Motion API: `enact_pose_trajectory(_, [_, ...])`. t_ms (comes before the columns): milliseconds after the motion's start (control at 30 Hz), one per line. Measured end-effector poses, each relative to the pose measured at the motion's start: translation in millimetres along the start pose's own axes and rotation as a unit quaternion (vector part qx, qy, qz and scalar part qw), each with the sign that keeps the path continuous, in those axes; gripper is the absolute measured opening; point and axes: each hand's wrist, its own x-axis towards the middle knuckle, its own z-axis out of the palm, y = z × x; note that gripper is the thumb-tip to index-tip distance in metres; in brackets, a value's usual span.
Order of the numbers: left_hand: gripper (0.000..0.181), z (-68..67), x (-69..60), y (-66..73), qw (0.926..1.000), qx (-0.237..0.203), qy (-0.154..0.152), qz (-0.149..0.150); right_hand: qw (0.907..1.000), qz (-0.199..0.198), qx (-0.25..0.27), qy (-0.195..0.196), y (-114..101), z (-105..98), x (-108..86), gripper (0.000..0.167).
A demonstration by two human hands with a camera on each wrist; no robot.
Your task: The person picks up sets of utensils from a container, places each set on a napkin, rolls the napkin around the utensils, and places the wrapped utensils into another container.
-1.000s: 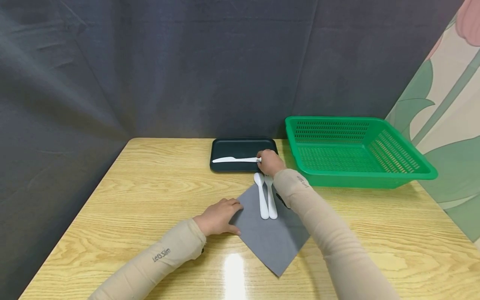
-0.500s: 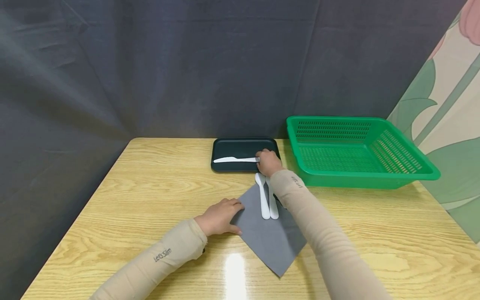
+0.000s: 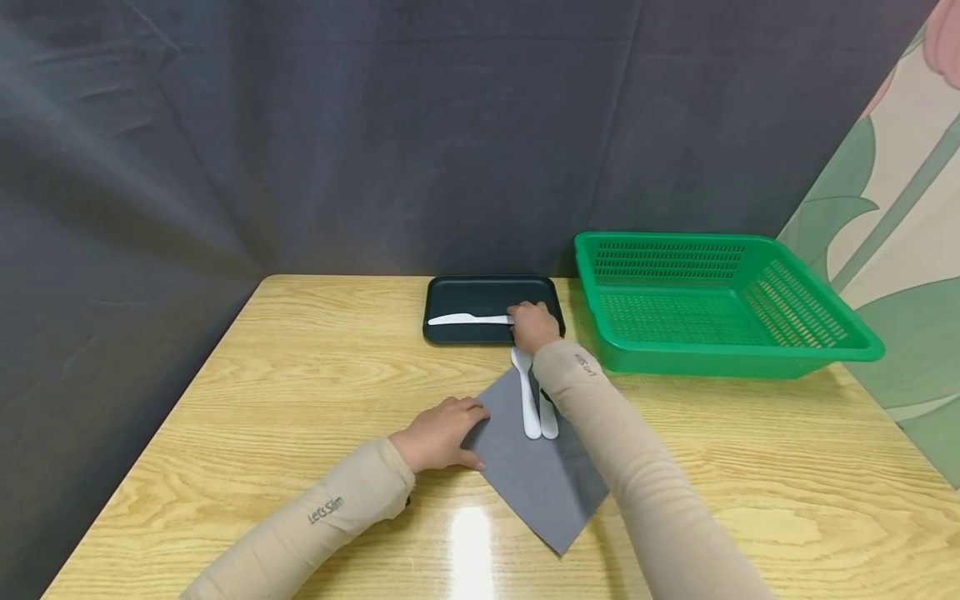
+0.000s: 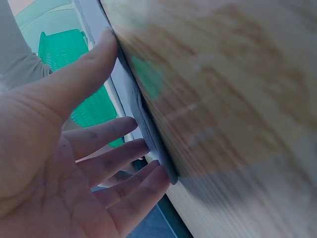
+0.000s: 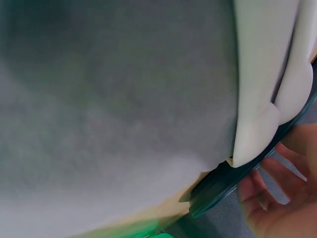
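wood-grain table (glossy, light reflected near front): grey cloth, dark tray, green basket on top.

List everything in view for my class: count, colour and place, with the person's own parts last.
Table: 1, light wood, under the cloth, tray and basket
Cloth: 1, grey, between the arms
Spoon: 1, white, lying on the cloth
Second utensil: 1, white, right of the spoon, partly hidden
Knife: 1, white, lengthwise at the tray
Tray: 1, very dark, far edge of the table
Basket: 1, green, right of the tray
Curtain: 1, dark grey-blue, behind the table
Floral covering: 1, pale with green and pink, far right
Left hand: 1, bare, at the cloth's left corner
Right hand: 1, bare, at the knife's handle
Sleeves: 2, beige, one per forearm
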Motion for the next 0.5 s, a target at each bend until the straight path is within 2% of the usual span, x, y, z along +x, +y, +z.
enact_pose_trajectory(233, [0.07,0.4,0.6,-0.5,1.0,0.001,0.002,0.001,0.9997,-0.002,-0.021,-0.011,-0.1,-1.9,-0.1,0.038])
enact_pose_trajectory(500, [0.07,0.0,0.4,-0.5,1.0,0.001,-0.001,0.0,0.999,-0.018,-0.04,0.001,-0.7,-0.9,0.1,0.03])
